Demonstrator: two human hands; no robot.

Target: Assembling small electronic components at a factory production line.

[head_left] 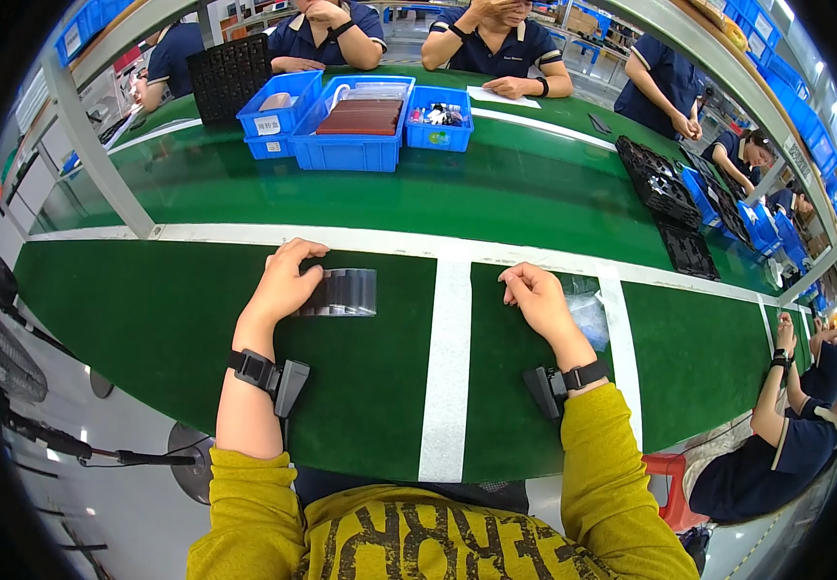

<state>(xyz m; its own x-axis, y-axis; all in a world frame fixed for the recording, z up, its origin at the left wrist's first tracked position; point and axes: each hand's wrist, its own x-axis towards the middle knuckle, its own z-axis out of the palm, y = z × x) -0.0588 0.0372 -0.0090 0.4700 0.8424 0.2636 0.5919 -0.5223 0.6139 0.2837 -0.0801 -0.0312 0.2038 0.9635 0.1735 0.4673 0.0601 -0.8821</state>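
Glossy dark film (351,292) by my left hand (290,280), flat on the green tabletop (360,396).
On my feed, that hand curves loosely over the film's left end; I cannot tell whether it grips. My right hand (534,295), half open with bent fingers, holds nothing I can see, just left of a clear plastic bag (588,321), beyond the white strip (447,387).

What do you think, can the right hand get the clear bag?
Probably yes: the right hand is right by the bag, and nothing seems to block it, though its fingers point away.
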